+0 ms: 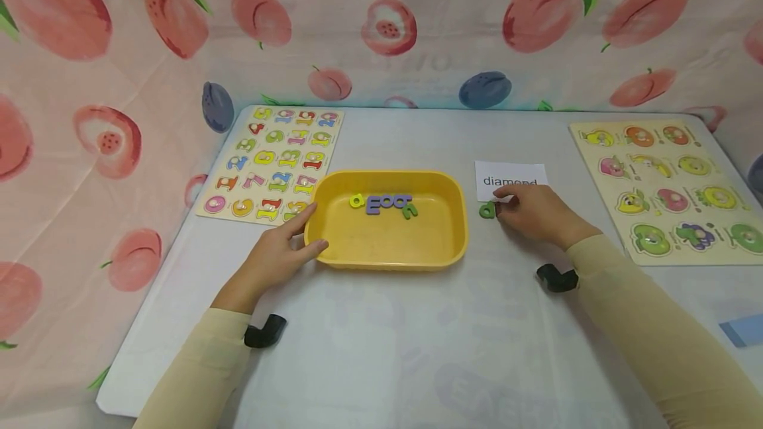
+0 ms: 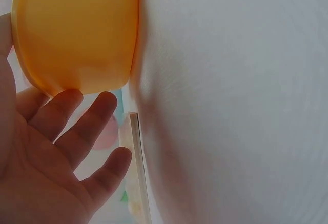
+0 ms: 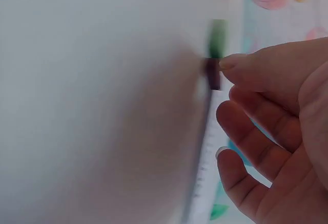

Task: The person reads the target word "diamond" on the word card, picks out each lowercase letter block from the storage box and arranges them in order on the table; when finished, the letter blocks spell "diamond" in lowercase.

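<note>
My left hand [image 1: 277, 253] grips the left end of a yellow plastic tray [image 1: 387, 243], thumb over the rim; the left wrist view shows fingers against its outer wall. In the tray lie a yellow letter [image 1: 356, 200], several purple letters [image 1: 373, 205] and a green letter n [image 1: 409, 211]. To the right, my right hand [image 1: 533, 214] pinches a small dark red piece [image 3: 212, 74], its shape mostly hidden by the fingers. Beside it on the table is a green letter d [image 1: 487, 210], just below a white card [image 1: 485, 190] printed "diamond", which my right hand partly overlaps.
A number puzzle board [image 1: 238, 181] lies behind and left of the tray. At the right is a fruit puzzle board [image 1: 646, 181]. A blue strip [image 1: 742, 331] lies near the right edge. Fruit-print cloth [image 1: 441, 25] hangs behind the white table [image 1: 381, 336].
</note>
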The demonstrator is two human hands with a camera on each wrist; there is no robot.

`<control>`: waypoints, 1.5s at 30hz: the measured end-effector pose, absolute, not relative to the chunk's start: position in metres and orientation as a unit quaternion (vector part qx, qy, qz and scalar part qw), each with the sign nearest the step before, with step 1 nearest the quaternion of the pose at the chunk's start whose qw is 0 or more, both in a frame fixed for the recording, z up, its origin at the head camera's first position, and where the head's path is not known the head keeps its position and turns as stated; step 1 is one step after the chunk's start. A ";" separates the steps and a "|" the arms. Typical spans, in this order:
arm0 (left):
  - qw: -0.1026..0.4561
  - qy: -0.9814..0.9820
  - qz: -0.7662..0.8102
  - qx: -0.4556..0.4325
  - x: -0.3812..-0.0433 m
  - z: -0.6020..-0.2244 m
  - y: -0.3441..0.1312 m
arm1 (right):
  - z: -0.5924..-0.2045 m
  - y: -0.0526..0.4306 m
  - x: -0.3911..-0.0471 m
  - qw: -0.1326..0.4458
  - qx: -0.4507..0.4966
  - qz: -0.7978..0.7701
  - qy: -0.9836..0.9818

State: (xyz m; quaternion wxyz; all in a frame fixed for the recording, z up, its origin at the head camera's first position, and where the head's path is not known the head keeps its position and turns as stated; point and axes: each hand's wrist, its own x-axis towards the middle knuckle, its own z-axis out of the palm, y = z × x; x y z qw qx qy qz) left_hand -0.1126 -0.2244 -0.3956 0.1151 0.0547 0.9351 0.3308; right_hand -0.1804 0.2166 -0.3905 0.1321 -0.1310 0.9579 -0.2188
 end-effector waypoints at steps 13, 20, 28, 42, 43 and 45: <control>0.110 0.935 0.334 0.053 -0.111 -0.395 -0.226 | -0.337 0.194 -0.174 0.083 -0.147 -0.223 0.960; 0.112 0.933 0.337 0.053 -0.112 -0.396 -0.226 | -0.333 0.161 -0.163 0.042 -0.235 -0.227 0.944; 0.113 0.933 0.337 0.052 -0.112 -0.396 -0.226 | -0.346 0.114 -0.155 0.047 -0.292 -0.254 0.921; 0.117 0.930 0.345 0.051 -0.111 -0.396 -0.224 | -0.376 0.038 -0.149 0.061 -0.322 -0.256 0.910; 0.116 0.930 0.345 0.051 -0.111 -0.396 -0.224 | -0.377 0.035 -0.150 0.062 -0.319 -0.253 0.911; 0.115 0.930 0.345 0.052 -0.111 -0.396 -0.224 | -0.378 0.029 -0.151 0.067 -0.313 -0.248 0.914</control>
